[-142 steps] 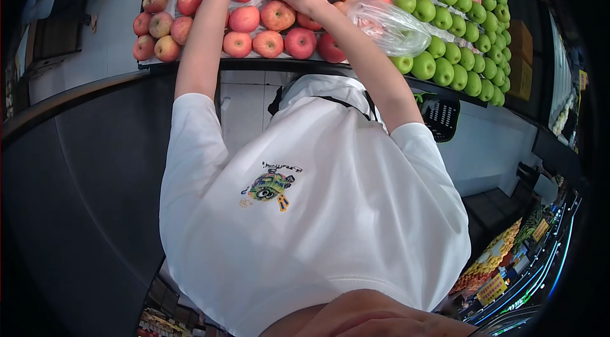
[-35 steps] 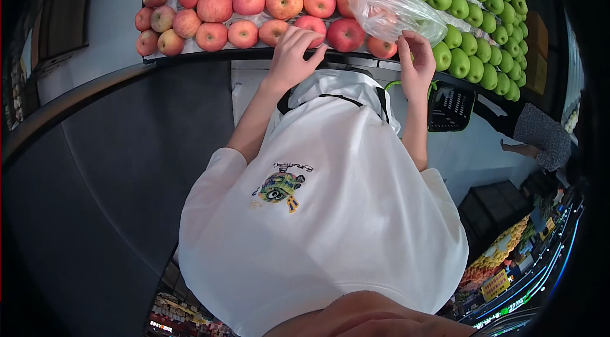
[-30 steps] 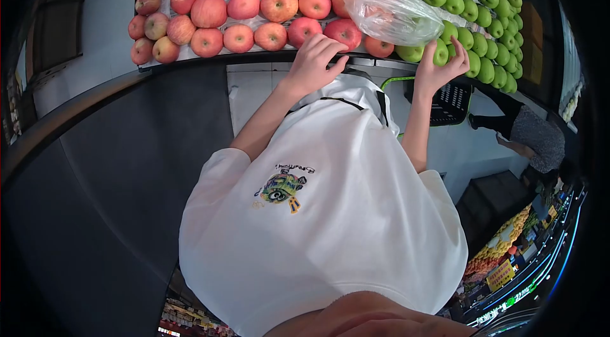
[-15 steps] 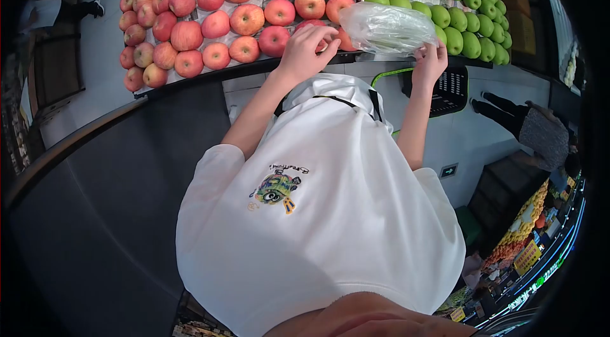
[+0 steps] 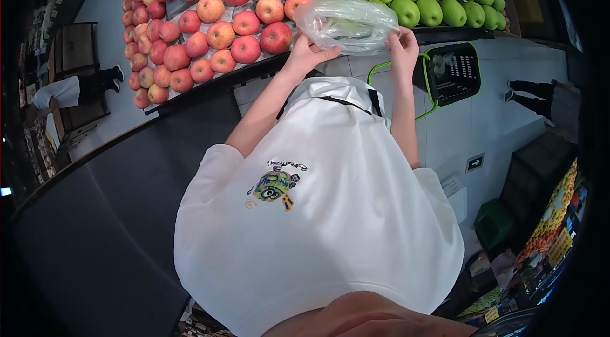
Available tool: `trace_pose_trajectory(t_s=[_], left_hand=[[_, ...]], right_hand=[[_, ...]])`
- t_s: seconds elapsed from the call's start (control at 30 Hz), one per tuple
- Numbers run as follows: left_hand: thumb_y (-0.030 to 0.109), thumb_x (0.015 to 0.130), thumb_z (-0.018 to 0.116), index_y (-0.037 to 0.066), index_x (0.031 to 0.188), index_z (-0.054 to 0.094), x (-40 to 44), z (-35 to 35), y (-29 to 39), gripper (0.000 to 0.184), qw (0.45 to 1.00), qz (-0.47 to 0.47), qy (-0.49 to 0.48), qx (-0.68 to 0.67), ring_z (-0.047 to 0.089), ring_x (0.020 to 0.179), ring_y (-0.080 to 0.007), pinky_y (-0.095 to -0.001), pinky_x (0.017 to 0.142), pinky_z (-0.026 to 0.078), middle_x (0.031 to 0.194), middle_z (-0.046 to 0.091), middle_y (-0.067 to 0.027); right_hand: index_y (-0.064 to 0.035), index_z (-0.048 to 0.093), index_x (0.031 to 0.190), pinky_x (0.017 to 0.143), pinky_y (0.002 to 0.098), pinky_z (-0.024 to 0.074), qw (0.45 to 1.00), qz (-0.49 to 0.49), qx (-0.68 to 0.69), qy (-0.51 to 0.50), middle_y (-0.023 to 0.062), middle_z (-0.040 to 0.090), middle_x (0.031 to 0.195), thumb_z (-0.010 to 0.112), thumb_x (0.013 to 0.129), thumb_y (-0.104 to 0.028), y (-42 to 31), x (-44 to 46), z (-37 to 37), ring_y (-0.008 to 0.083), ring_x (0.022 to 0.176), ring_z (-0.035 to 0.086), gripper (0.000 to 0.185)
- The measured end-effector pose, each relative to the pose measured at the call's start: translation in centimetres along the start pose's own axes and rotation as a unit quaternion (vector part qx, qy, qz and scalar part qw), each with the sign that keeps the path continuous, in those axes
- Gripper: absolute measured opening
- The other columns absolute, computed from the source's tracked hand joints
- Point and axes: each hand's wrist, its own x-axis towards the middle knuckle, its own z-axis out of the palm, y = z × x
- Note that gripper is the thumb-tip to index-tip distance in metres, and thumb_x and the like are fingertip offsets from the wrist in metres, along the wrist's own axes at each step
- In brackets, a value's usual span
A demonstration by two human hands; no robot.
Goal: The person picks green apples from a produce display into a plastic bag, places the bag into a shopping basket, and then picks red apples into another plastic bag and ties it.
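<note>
A clear plastic bag (image 5: 346, 24) is held up between my two hands at the front edge of the fruit display. My left hand (image 5: 308, 57) has its fingers behind the bag's left end and its thumb in front. At the right end, my right hand (image 5: 403, 43) pinches the plastic between thumb and fingers. Rows of red apples (image 5: 245, 49) lie to the left of the bag on a papered shelf. Green apples (image 5: 429, 12) are stacked behind the bag and to its right.
A black basket with a green rim (image 5: 454, 73) is on the floor to the right, something in clear plastic inside. One person (image 5: 63, 93) is at the far left, another (image 5: 564, 108) at the far right. The stand's dark front edge (image 5: 210, 86) runs before me.
My left hand has come onto the bag, which is now spread between both hands. The view has turned to the right, so the apples appear shifted left and more of the basket shows.
</note>
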Motion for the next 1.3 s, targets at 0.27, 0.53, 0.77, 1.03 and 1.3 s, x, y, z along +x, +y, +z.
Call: trace_pose_trajectory(t_s=[0.27, 0.53, 0.77, 1.03, 1.3], left_hand=[[0.016, 0.092, 0.071, 0.007, 0.134, 0.047, 0.4, 3.7, -0.1, 0.049, 0.984, -0.047, 0.119, -0.121, 0.063, 0.1, -0.0119, -0.0304, 0.081, 0.055, 0.122, 0.06, -0.0034], [0.015, 0.085, 0.076, 0.003, 0.137, 0.041, 0.2, 7.9, 0.0, 0.064, 0.983, -0.051, 0.174, 0.033, 0.064, 0.098, -0.0139, -0.031, 0.08, 0.053, 0.125, 0.058, -0.007], [0.02, 0.088, 0.077, 0.001, 0.13, 0.041, 1.3, 9.1, 0.7, 0.058, 0.967, -0.099, 0.225, 0.063, 0.063, 0.096, -0.0147, -0.0274, 0.08, 0.051, 0.114, 0.063, -0.0087], [0.024, 0.092, 0.073, 0.001, 0.11, 0.067, 2.7, 11.1, -0.3, 0.029, 0.963, -0.089, -0.092, 0.237, 0.06, 0.077, -0.0075, -0.024, 0.061, 0.049, 0.093, 0.068, -0.0017], [0.013, 0.099, 0.061, -0.002, 0.127, 0.059, 6.7, 0.1, 5.6, 0.032, 0.982, 0.06, 0.151, 0.095, 0.063, 0.109, -0.0186, -0.0329, 0.093, 0.052, 0.121, 0.065, -0.0101]], right_hand=[[-0.0036, 0.047, 0.115, 0.1, 0.0311, 0.0433, 0.986, -0.096, 0.135, -0.009, 0.0189, 0.046, 0.141, 0.069, 0.087, -0.003, -1.9, -1.9, -0.2, 0.0221, 0.124, 0.051, 0.035], [-0.0046, 0.045, 0.135, 0.092, 0.031, 0.0465, 0.997, -0.075, 0.016, 0.027, 0.0127, 0.053, 0.118, 0.074, 0.084, -0.007, -3.2, -1.4, -4.0, 0.0188, 0.107, 0.054, 0.059], [-0.0009, 0.055, 0.127, 0.087, 0.0308, 0.0477, 0.998, -0.042, -0.036, 0.034, 0.0104, 0.054, 0.114, 0.076, 0.081, -0.015, -0.6, -0.5, -8.4, 0.0185, 0.096, 0.056, 0.052], [0.0007, 0.06, 0.12, 0.09, 0.0301, 0.0491, 0.999, -0.006, 0.041, -0.005, 0.0103, 0.067, 0.109, 0.076, 0.084, -0.015, -1.2, -2.9, -11.0, 0.0161, 0.102, 0.061, 0.043], [-0.0107, 0.046, 0.14, 0.074, 0.0269, 0.0513, 0.998, -0.009, 0.059, -0.032, 0.007, 0.052, 0.109, 0.08, 0.085, -0.026, 0.3, -3.9, -12.9, 0.0095, 0.087, 0.057, 0.067]])
